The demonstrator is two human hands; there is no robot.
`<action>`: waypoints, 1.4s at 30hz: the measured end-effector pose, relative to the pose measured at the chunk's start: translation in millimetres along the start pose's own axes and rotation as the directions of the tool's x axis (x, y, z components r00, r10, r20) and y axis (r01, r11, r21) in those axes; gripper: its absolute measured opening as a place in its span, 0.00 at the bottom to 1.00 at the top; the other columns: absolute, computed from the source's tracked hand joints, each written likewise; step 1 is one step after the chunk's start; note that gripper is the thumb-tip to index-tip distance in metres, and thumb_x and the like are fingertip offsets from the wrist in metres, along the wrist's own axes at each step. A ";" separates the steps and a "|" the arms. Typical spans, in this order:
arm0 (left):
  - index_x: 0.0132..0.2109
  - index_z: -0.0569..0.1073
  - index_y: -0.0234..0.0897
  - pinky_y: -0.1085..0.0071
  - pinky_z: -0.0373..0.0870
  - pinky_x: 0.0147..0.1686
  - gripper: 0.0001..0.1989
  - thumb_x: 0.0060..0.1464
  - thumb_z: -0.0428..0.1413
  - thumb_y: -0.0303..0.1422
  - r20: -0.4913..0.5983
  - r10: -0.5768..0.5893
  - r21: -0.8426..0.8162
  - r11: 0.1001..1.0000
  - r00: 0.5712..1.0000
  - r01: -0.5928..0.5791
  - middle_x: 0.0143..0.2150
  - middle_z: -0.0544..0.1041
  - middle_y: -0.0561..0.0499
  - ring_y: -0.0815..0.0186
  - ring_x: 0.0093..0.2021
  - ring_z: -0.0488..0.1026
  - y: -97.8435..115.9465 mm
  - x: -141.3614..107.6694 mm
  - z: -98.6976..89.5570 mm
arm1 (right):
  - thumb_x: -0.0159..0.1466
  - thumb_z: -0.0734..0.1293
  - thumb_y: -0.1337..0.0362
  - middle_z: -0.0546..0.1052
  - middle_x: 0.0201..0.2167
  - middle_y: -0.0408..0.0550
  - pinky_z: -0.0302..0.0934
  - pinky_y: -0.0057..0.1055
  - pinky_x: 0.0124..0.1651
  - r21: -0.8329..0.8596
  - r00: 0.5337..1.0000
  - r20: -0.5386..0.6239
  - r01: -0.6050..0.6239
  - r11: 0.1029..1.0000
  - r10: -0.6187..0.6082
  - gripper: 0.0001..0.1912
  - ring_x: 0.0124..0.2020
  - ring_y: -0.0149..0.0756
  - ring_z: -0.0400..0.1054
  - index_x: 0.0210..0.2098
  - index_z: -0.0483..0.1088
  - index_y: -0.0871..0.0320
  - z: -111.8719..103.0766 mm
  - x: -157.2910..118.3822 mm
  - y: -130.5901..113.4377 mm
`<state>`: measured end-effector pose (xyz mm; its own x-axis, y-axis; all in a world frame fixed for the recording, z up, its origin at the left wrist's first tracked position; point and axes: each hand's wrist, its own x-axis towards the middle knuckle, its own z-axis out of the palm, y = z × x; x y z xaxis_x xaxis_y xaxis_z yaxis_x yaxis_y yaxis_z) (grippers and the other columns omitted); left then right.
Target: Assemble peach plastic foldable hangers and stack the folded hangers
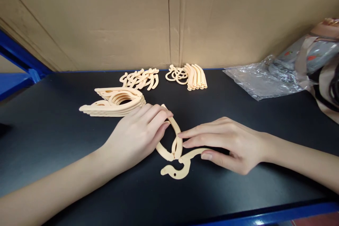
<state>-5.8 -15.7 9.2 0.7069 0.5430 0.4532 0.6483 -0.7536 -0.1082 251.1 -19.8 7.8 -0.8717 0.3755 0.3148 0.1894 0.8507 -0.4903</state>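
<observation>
Cream plastic pieces of what looks like a folding clothes hanger (179,144) lie in front of me, with a curved hook piece (180,173) at the near end. My left hand (143,132) pinches one arm of it between thumb and fingers; part of that side is hidden under the hand. The index and middle fingertips of my right hand (230,144) touch the upright arm. Its thumb rests at the end of a thin curved arm (196,152), and its fingers are stretched out and apart. Behind my left hand sits a stack of similar cream hangers (113,107).
A heap of small curved pieces (141,78) lies at the back of the black table (106,190). Beside it are cream rings (177,74) and a row of curved arms (196,77). A clear plastic bag (261,81) and a strapped bag (312,51) stand at the right.
</observation>
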 end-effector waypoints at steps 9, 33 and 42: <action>0.39 0.73 0.35 0.67 0.64 0.24 0.07 0.62 0.52 0.32 0.007 -0.124 0.188 0.975 0.992 0.120 0.35 0.78 0.50 0.60 0.33 0.76 15.7 -7.8 -12.7 | 0.70 0.59 0.66 0.74 0.56 0.53 0.66 0.35 0.55 -0.248 0.997 -0.075 0.005 0.969 -0.025 0.15 0.55 0.38 0.68 0.53 0.71 0.64 4.4 3.7 6.5; 0.50 0.70 0.36 0.63 0.78 0.38 0.13 0.65 0.45 0.24 0.118 -0.048 -0.124 0.990 0.992 0.062 0.51 0.78 0.47 0.57 0.46 0.78 -2.6 -11.0 -3.9 | 0.64 0.64 0.64 0.76 0.46 0.54 0.67 0.36 0.42 -0.298 0.985 0.023 0.171 0.939 -0.172 0.14 0.44 0.41 0.70 0.47 0.73 0.61 8.1 0.2 -5.4; 0.50 0.71 0.34 0.65 0.77 0.35 0.16 0.63 0.43 0.21 0.123 0.034 -0.118 0.993 0.992 -0.019 0.52 0.77 0.46 0.58 0.45 0.78 -6.1 -7.7 -4.2 | 0.57 0.62 0.78 0.72 0.50 0.52 0.64 0.36 0.49 -0.223 1.000 0.015 0.029 0.974 -0.026 0.10 0.51 0.39 0.65 0.30 0.72 0.58 -5.5 2.1 -1.3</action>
<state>-16.4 -16.8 10.1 0.7578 0.5589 0.3368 0.5968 -0.8023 -0.0114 251.6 -18.0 13.5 -0.8832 0.3474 0.3150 0.2603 0.9219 -0.2870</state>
